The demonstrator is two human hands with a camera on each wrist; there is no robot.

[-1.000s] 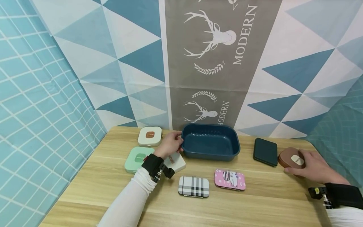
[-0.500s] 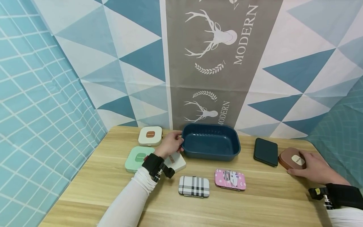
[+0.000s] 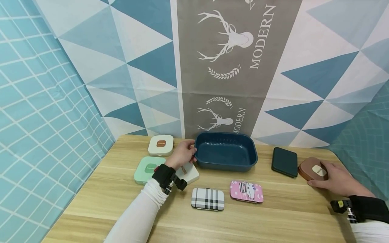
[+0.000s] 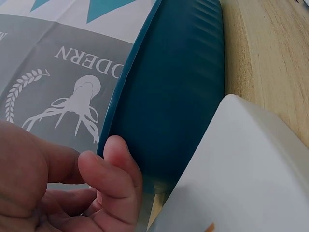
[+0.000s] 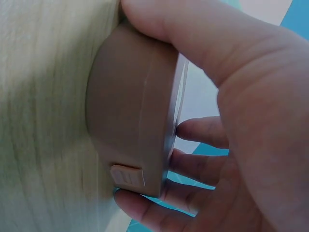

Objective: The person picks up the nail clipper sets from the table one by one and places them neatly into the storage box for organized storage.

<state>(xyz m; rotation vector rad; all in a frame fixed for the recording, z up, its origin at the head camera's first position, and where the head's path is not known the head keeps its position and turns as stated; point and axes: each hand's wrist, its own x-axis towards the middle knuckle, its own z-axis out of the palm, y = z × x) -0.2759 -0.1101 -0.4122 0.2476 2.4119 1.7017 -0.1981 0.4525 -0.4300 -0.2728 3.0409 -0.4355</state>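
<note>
A deep blue rectangular tray (image 3: 226,167) stands against the back wall. My left hand (image 3: 182,154) holds its left end, and in the left wrist view the curled fingers (image 4: 118,181) meet the tray's edge. Under that wrist lies a white square case (image 3: 190,173), partly covered by the hand. Far to the right, my right hand (image 3: 341,179) grips a rounded brown case (image 3: 310,167) with a cream label. The right wrist view shows the thumb along one side of the brown case (image 5: 130,106), fingertips at its top and clasp end, and its base right at the table.
A dark green flat case (image 3: 284,162) lies left of the brown one. In front are a plaid case (image 3: 207,199) and a pink cat-print case (image 3: 246,191). Cream (image 3: 161,145) and mint (image 3: 149,169) cases sit at the left. A patterned cloth wall (image 3: 152,67) closes off the back.
The right thumb has shifted slightly on the brown case since the earliest frame. The left hand and the tray have stayed in place.
</note>
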